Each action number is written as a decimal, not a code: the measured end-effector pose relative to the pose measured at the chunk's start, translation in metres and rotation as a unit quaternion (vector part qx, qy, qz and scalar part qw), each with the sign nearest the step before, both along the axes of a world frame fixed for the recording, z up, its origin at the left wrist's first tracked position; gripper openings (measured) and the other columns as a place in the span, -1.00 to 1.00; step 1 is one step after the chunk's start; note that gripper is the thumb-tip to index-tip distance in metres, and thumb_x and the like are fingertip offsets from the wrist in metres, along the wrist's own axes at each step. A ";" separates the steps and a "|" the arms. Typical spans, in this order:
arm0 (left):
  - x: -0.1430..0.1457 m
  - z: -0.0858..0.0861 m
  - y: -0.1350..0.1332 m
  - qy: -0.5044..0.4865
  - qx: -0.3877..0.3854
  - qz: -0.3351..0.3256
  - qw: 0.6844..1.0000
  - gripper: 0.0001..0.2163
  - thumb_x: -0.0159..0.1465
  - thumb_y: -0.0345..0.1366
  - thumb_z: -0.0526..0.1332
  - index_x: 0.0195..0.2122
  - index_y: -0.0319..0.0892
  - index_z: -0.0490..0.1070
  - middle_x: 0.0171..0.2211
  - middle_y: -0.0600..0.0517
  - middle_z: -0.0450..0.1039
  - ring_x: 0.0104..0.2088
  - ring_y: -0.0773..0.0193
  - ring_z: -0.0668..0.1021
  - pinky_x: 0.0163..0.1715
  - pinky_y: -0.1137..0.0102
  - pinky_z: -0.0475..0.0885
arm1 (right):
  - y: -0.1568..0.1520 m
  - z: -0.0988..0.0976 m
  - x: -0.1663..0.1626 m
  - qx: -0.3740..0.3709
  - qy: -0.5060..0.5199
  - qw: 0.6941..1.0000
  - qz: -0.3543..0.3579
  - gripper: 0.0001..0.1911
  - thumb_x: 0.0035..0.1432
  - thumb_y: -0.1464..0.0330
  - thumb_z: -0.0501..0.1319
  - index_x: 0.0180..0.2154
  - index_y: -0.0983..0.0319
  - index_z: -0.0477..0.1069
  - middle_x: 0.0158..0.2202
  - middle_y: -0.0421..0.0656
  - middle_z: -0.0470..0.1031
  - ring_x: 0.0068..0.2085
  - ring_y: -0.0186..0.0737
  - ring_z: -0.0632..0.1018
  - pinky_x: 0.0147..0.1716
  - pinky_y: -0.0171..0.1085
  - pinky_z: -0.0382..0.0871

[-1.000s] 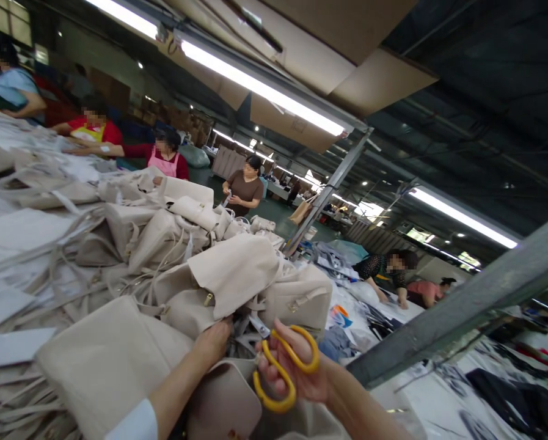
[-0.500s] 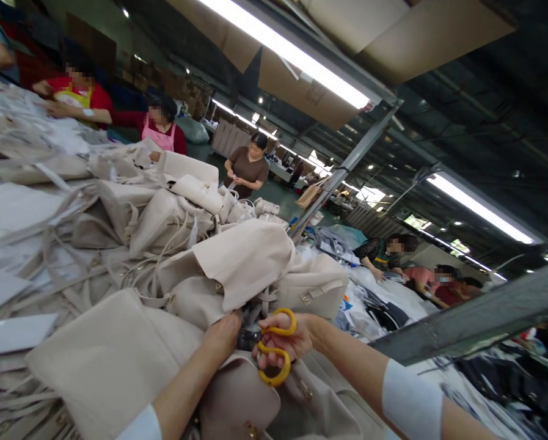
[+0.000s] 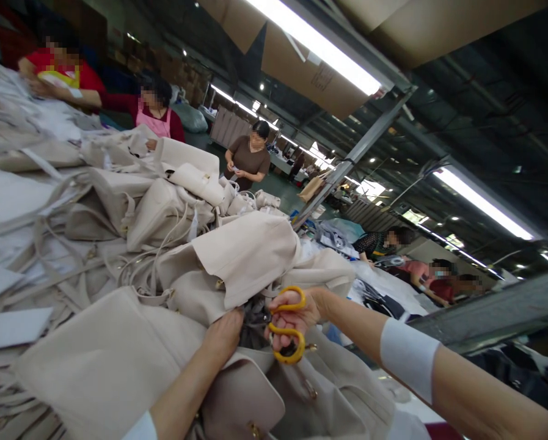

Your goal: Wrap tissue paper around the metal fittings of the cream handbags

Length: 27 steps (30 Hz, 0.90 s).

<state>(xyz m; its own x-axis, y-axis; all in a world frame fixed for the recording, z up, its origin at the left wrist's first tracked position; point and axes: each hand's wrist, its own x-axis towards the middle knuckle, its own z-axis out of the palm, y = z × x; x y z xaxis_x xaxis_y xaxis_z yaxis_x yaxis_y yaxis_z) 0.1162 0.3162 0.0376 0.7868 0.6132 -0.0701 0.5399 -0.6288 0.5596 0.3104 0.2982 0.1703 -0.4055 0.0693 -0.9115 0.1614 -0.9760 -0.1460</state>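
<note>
My right hand [image 3: 299, 311] is closed around a pair of scissors with yellow handles [image 3: 287, 355], its fingers through the loops. The blades are mostly hidden behind the hand and the dark folds in front of it. Just to the left, my left hand [image 3: 224, 333] is closed at the mouth of a beige bag [image 3: 241, 397], its fingertips out of sight in the opening. This bag lies tilted towards me, with a rounded flap and a small gold clasp. Another beige bag [image 3: 250, 256] lies directly beyond both hands, its flap hanging down.
A heap of beige bags and straps [image 3: 104, 208] covers the left side. A metal post [image 3: 347, 171] rises beyond the bags, and a thick metal beam [image 3: 484, 315] crosses at right. Several co-workers stand around, one in a brown shirt [image 3: 250, 156]. A tube light [image 3: 319, 49] hangs overhead.
My right hand has drawn the scissors up and to the right, away from my left hand. My left hand stays at the bag's mouth. The view has shifted slightly.
</note>
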 end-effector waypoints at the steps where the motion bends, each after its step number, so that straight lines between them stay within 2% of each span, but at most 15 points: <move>1: 0.000 0.000 0.000 0.001 -0.001 0.000 1.000 -0.56 0.28 -0.59 -0.10 0.15 -0.27 0.29 0.12 -0.22 0.42 0.15 0.09 0.46 0.16 0.22 0.35 | 0.000 -0.002 -0.001 -0.003 -0.003 1.000 0.005 -0.51 0.24 0.26 -0.10 -0.03 0.51 0.34 -0.19 0.23 0.58 -0.40 -0.13 0.63 -0.45 -0.24 0.53; 7: -0.001 0.002 0.000 0.005 -0.005 0.002 1.000 -0.56 0.27 -0.59 -0.08 0.14 -0.25 0.29 0.09 -0.19 0.45 0.15 0.13 0.45 0.17 0.27 0.33 | 0.002 -0.028 -0.020 -0.005 -0.010 1.000 0.024 -0.52 0.25 0.27 -0.11 -0.09 0.54 0.35 -0.16 0.32 0.55 -0.15 0.01 0.63 -0.15 -0.04 0.51; 12: -0.001 0.000 -0.001 0.001 -0.008 0.009 1.000 -0.58 0.27 -0.58 -0.07 0.12 -0.25 0.31 0.08 -0.21 0.46 0.15 0.13 0.45 0.16 0.30 0.33 | 0.005 -0.037 -0.029 0.011 0.000 1.000 0.007 -0.60 0.20 0.29 0.01 -0.09 0.47 0.36 -0.14 0.26 0.57 -0.16 0.04 0.63 -0.13 0.00 0.49; 17: -0.001 -0.004 0.000 -0.005 -0.012 0.010 1.000 -0.59 0.27 -0.58 -0.06 0.10 -0.26 0.32 0.08 -0.23 0.45 0.15 0.11 0.45 0.16 0.28 0.33 | 0.006 -0.043 -0.027 0.010 0.000 1.000 -0.015 -0.64 0.20 0.30 0.02 -0.09 0.44 0.35 -0.21 0.18 0.59 -0.30 -0.04 0.63 -0.22 -0.04 0.52; 21: -0.001 -0.005 0.000 -0.006 -0.016 0.007 1.000 -0.61 0.28 -0.55 -0.05 0.09 -0.24 0.32 0.10 -0.22 0.44 0.15 0.12 0.44 0.16 0.29 0.32 | 0.008 -0.056 -0.023 -0.002 -0.021 0.999 -0.037 -0.63 0.21 0.30 -0.03 -0.12 0.45 0.34 -0.33 0.14 0.58 -0.45 -0.12 0.58 -0.42 -0.16 0.51; 24: -0.001 -0.005 0.000 -0.005 -0.016 0.008 1.000 -0.63 0.30 -0.52 -0.05 0.10 -0.23 0.31 0.09 -0.21 0.44 0.13 0.12 0.46 0.14 0.30 0.33 | 0.009 -0.064 -0.024 -0.006 -0.038 0.997 -0.062 -0.60 0.20 0.28 -0.07 -0.17 0.48 0.34 -0.46 0.09 0.53 -0.53 -0.17 0.51 -0.55 -0.26 0.45; 27: 0.001 -0.004 0.001 0.000 -0.015 0.009 1.000 -0.65 0.30 -0.52 -0.05 0.06 -0.21 0.33 0.04 -0.18 0.48 0.09 0.15 0.49 0.09 0.33 0.37 | 0.006 -0.066 -0.028 -0.005 -0.041 0.996 -0.083 -0.57 0.19 0.23 -0.06 -0.17 0.45 0.34 -0.57 -0.05 0.43 -0.61 -0.25 0.40 -0.67 -0.36 0.34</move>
<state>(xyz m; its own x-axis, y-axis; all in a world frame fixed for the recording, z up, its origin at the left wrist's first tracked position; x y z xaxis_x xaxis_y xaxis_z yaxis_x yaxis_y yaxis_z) 0.1168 0.3172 0.0332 0.7763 0.6243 -0.0875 0.5499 -0.6028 0.5782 0.2821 0.3046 0.1039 -0.3130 0.1197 -0.9422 0.0084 -0.9916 -0.1288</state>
